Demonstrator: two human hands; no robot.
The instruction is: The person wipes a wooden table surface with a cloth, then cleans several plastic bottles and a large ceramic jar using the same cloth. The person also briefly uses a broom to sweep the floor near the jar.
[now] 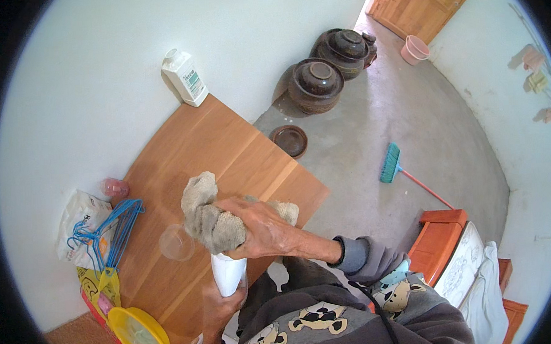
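My right hand [261, 225] grips a bunched beige terry cloth [208, 216], whose folds stick out on both sides of the fingers. The cloth and hand cover the top of a smooth white container [229, 272]; whether it is a cup or a bottle I cannot tell. From below, my left hand [222, 301] wraps around the lower part of this container, which tilts near the table's edge. A clear round plastic piece [177, 242], a lid or a cup, rests on the wooden table [228, 142] left of the cloth.
A white plastic bottle [186, 79] stands at the table's far corner. Blue hangers [121, 234], a white package [81, 222] and a yellow basin [142, 334] line the left side. Lidded dark jars [318, 85], a brown dish [291, 141] and a broom [390, 163] are on the floor.
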